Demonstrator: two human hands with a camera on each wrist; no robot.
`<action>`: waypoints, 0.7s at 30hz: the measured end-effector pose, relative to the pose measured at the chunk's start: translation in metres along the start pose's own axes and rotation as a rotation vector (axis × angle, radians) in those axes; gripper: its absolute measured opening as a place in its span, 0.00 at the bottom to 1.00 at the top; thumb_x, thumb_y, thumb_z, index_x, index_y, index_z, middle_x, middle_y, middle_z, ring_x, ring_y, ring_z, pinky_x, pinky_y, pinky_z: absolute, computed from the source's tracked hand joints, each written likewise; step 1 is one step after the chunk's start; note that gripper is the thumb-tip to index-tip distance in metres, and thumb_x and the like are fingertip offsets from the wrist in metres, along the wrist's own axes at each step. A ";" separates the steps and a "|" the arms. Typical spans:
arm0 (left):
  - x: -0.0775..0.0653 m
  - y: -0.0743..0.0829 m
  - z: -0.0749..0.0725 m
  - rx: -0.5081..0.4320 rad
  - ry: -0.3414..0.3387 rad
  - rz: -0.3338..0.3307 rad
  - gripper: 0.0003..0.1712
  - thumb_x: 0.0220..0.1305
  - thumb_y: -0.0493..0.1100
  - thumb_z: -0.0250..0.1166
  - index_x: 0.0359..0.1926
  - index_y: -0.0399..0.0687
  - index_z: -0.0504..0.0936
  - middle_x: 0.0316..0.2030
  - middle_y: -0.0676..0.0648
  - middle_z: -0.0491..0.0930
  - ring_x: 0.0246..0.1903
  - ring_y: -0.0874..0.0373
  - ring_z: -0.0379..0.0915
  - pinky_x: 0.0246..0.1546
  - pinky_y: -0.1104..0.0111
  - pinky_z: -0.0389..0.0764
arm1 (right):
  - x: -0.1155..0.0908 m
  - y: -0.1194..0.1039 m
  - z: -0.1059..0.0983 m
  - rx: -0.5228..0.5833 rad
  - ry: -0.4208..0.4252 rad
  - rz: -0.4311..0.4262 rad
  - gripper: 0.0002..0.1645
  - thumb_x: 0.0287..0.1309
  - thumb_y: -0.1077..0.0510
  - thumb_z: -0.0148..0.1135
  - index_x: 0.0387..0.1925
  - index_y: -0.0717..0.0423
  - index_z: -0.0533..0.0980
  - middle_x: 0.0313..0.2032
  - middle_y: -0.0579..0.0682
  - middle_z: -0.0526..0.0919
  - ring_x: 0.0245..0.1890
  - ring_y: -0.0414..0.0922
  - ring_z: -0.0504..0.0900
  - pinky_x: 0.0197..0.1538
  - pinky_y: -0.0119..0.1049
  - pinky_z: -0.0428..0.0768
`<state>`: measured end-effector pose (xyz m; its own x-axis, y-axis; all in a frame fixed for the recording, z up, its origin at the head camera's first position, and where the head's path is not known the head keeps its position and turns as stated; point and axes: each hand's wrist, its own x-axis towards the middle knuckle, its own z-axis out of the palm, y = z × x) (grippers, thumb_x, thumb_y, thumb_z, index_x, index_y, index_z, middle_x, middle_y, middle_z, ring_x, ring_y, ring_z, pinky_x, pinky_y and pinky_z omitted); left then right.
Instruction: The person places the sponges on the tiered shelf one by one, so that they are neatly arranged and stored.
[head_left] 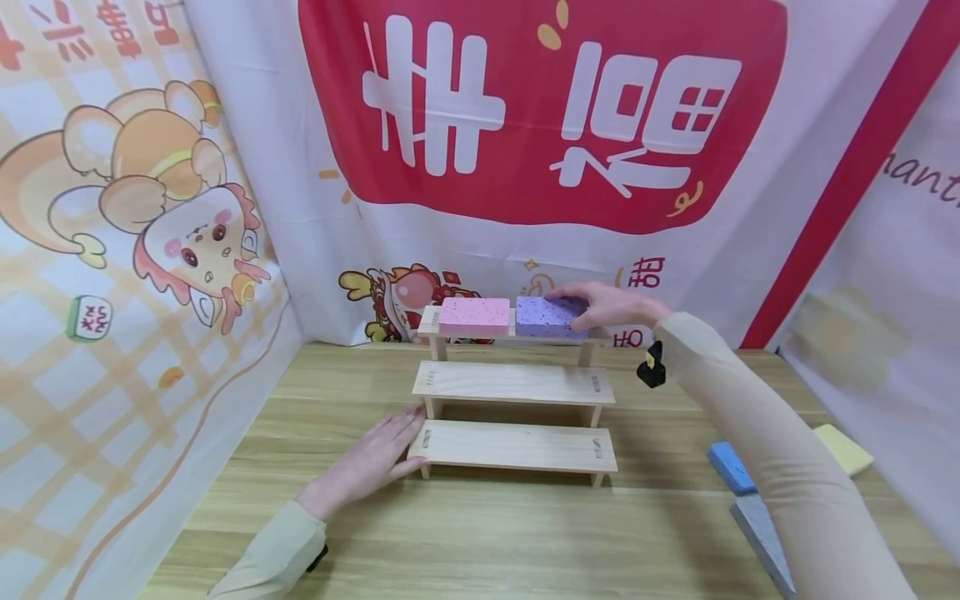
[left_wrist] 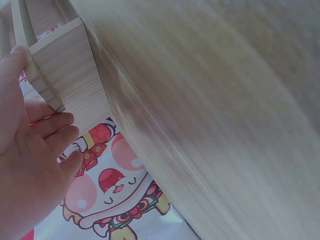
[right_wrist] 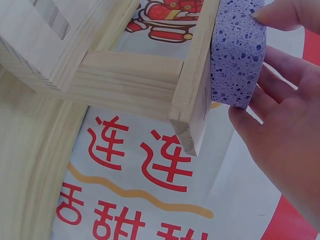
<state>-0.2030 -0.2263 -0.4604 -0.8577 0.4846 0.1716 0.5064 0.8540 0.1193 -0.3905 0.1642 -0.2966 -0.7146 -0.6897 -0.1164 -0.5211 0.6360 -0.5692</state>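
Observation:
A three-tier wooden step rack (head_left: 513, 381) stands on the table against the back cloth. On its top tier lie a pink speckled sponge (head_left: 474, 313) and, just right of it, a purple speckled sponge (head_left: 538, 315). My right hand (head_left: 609, 305) grips the purple sponge by its right part; the right wrist view shows the thumb on one side of that sponge (right_wrist: 236, 55) and the fingers on the other. At the lowest tier's left end, my left hand (head_left: 372, 461) holds the board between thumb and fingers, as the left wrist view shows.
On the table's right side lie a blue sponge (head_left: 729, 467), a grey block (head_left: 763, 533) and a pale yellow piece (head_left: 843, 448), partly behind my right forearm. Printed cloth (head_left: 420, 242) hangs at the back and both sides. The lower two tiers show bare wood.

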 end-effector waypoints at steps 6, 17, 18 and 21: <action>0.000 0.000 0.000 0.000 -0.002 0.002 0.44 0.70 0.61 0.57 0.73 0.34 0.61 0.73 0.36 0.59 0.73 0.41 0.59 0.75 0.47 0.59 | -0.001 0.002 0.000 -0.004 -0.007 -0.006 0.42 0.58 0.58 0.61 0.74 0.49 0.61 0.73 0.57 0.61 0.70 0.57 0.61 0.73 0.65 0.61; 0.000 0.001 0.000 0.005 0.021 0.024 0.43 0.70 0.60 0.57 0.72 0.32 0.62 0.72 0.33 0.63 0.72 0.40 0.61 0.74 0.46 0.61 | -0.007 0.001 -0.003 0.019 0.007 -0.015 0.44 0.57 0.54 0.64 0.74 0.46 0.60 0.74 0.55 0.61 0.72 0.57 0.61 0.73 0.66 0.62; 0.000 0.001 0.000 0.005 0.026 0.026 0.43 0.70 0.60 0.57 0.71 0.32 0.63 0.71 0.33 0.63 0.72 0.40 0.62 0.74 0.46 0.62 | -0.009 0.001 -0.003 0.023 0.012 -0.013 0.45 0.57 0.53 0.65 0.74 0.46 0.60 0.74 0.55 0.61 0.72 0.57 0.61 0.73 0.66 0.62; -0.001 0.001 0.000 0.000 0.026 0.020 0.43 0.69 0.60 0.58 0.71 0.32 0.62 0.71 0.33 0.63 0.72 0.40 0.61 0.74 0.46 0.61 | -0.011 0.002 -0.005 0.049 0.025 -0.016 0.47 0.55 0.53 0.68 0.75 0.44 0.59 0.75 0.54 0.60 0.73 0.57 0.59 0.73 0.66 0.62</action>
<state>-0.2016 -0.2256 -0.4600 -0.8449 0.4966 0.1988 0.5234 0.8443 0.1151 -0.3861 0.1749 -0.2923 -0.7184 -0.6902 -0.0872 -0.5094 0.6072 -0.6097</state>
